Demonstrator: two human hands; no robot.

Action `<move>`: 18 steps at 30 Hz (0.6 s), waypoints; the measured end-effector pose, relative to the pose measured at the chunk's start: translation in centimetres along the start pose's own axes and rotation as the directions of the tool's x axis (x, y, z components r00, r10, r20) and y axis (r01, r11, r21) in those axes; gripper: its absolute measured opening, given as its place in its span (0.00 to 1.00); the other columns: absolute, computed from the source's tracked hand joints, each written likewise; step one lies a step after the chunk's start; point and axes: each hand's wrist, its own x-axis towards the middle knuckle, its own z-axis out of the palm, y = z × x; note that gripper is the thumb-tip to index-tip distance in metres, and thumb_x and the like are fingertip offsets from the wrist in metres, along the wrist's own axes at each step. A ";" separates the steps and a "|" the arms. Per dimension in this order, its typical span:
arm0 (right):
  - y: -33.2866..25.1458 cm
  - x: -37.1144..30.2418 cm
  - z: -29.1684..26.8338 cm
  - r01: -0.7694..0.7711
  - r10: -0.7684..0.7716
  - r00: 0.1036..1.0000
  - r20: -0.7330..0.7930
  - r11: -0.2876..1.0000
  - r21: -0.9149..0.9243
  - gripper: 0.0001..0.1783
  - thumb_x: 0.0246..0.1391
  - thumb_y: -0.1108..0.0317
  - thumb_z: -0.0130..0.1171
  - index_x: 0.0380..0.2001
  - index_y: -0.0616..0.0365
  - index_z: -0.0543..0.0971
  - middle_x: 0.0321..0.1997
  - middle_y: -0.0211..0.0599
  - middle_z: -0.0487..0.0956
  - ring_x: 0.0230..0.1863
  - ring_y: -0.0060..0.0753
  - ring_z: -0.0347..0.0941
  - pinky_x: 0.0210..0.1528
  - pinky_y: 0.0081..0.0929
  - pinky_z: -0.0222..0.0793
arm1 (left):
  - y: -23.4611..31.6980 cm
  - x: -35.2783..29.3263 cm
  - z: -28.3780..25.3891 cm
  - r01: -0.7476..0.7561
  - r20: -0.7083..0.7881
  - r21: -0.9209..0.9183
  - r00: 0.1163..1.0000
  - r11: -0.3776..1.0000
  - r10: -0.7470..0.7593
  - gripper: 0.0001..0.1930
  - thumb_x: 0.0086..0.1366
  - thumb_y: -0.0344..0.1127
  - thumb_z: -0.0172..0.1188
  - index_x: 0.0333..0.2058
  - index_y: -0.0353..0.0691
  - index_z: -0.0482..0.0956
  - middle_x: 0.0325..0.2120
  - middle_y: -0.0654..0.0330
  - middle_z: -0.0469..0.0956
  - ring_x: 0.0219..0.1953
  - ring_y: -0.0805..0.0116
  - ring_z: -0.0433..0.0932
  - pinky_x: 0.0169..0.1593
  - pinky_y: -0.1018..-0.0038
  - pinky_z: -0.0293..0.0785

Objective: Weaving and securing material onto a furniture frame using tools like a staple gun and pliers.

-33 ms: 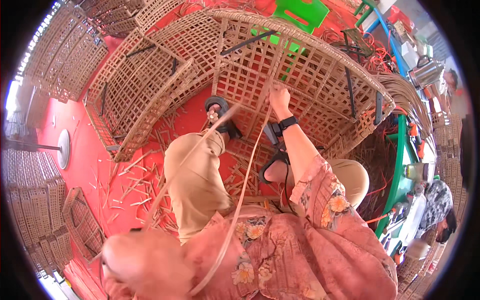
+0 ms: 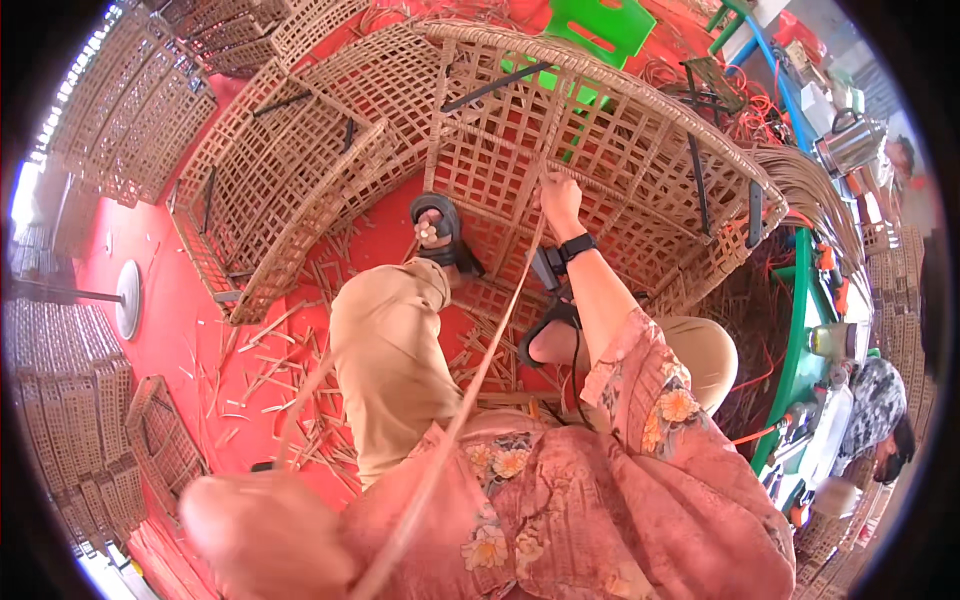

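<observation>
A large open-weave wicker panel (image 2: pixel 625 72), light brown with black bars across it, leans in front of me beyond my feet. At its middle, my right hand (image 2: pixel 560 203) is closed on a flat pale cane strip (image 2: pixel 490 355), against the lattice. From there the strip runs down over my lap to the lower left. My left hand (image 2: pixel 258 525) is out to the lower left, smeared by motion, so its fingers cannot be made out. A faint blurred length of strip rises near it.
Another wicker panel (image 2: pixel 270 205) stands on the red floor (image 2: pixel 385 225) to the left. Cane offcuts (image 2: pixel 285 365) litter the floor. A green chair (image 2: pixel 610 28) is behind the large panel. On the right are a green-edged table (image 2: pixel 800 300) with tools and a person (image 2: pixel 870 420).
My left hand has shifted a little left, and the strip now runs straighter from my right hand toward the lower left. My right hand stays at almost the same spot on the panel.
</observation>
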 end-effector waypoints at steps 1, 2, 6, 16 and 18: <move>-2.6 -1.9 2.3 -0.023 0.012 0.997 0.074 0.989 0.147 0.16 0.60 0.61 0.53 0.39 0.63 0.80 0.20 0.35 0.80 0.19 0.26 0.75 0.26 0.27 0.72 | -1.1 -3.9 0.3 -0.576 -0.273 -0.335 0.817 0.746 0.508 0.10 0.59 0.36 0.56 0.19 0.46 0.76 0.17 0.60 0.74 0.21 0.64 0.73 0.25 0.68 0.67; -2.1 -1.6 1.6 -0.024 0.015 0.997 0.077 0.993 0.115 0.17 0.60 0.61 0.52 0.43 0.64 0.78 0.22 0.37 0.80 0.19 0.27 0.76 0.26 0.27 0.74 | -2.0 -4.3 -0.2 -0.488 -0.359 -0.174 0.840 0.855 0.406 0.09 0.58 0.35 0.58 0.20 0.44 0.76 0.18 0.61 0.73 0.20 0.65 0.72 0.25 0.70 0.66; -1.1 -0.9 -0.2 -0.036 0.032 0.995 0.095 0.999 0.036 0.18 0.61 0.62 0.50 0.49 0.61 0.75 0.26 0.40 0.81 0.22 0.29 0.77 0.28 0.29 0.76 | -5.5 -3.8 -2.6 0.078 -0.639 0.052 0.769 0.996 -0.027 0.08 0.56 0.35 0.62 0.23 0.37 0.77 0.18 0.63 0.71 0.19 0.69 0.69 0.24 0.75 0.64; 0.6 -1.0 0.8 0.084 -0.079 0.990 0.120 0.996 -0.040 0.18 0.61 0.58 0.50 0.47 0.57 0.76 0.24 0.38 0.80 0.22 0.34 0.76 0.28 0.31 0.73 | -24.3 20.6 -12.6 -0.287 -0.377 -0.666 0.926 0.688 0.021 0.27 0.61 0.42 0.59 0.56 0.35 0.68 0.50 0.55 0.74 0.53 0.66 0.73 0.59 0.71 0.66; 5.5 1.5 0.7 0.257 -0.255 0.966 0.037 0.949 -0.182 0.17 0.61 0.57 0.51 0.45 0.57 0.77 0.25 0.39 0.80 0.23 0.36 0.76 0.29 0.31 0.72 | -27.5 29.8 -12.0 -0.195 -0.340 -0.694 0.937 0.693 -0.077 0.28 0.63 0.47 0.58 0.57 0.37 0.68 0.49 0.56 0.75 0.52 0.68 0.73 0.56 0.71 0.68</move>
